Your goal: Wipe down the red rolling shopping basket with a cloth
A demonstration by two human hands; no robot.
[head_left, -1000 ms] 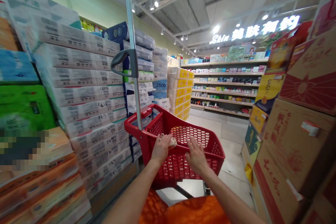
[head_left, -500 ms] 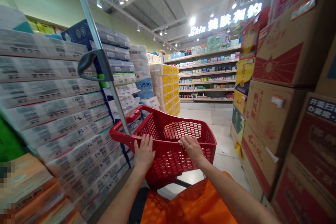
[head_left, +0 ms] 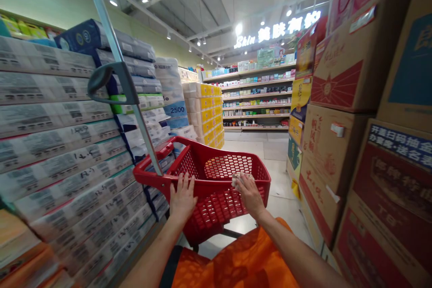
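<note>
A red plastic shopping cart (head_left: 197, 209) stands right in front of me, with honeycomb holes in its basket walls. Its metal pole (head_left: 143, 135) rises on the left and carries a grey handle (head_left: 116, 83). My left hand (head_left: 183, 198) lies on the basket's near rim, fingers stretched out and spread, holding nothing. Farther right along that rim, my right hand (head_left: 249, 193) presses a crumpled whitish cloth (head_left: 238, 178) under its fingers. The cloth is mostly covered by the hand. Perforated walls and a divider show inside the basket.
Tall stacks of plastic-wrapped paper packs (head_left: 67, 144) line the left side. Yellow-and-white packs (head_left: 205, 112) stand beyond them. Piled cartons (head_left: 337, 139) border the aisle on the right. Shelves of small goods (head_left: 256, 94) cross the back, and tiled floor (head_left: 272, 148) runs toward them.
The view has turned slightly right, so everything appears shifted left. More of the whitish cloth shows at my right hand on the rim. My left hand stays on the rim.
</note>
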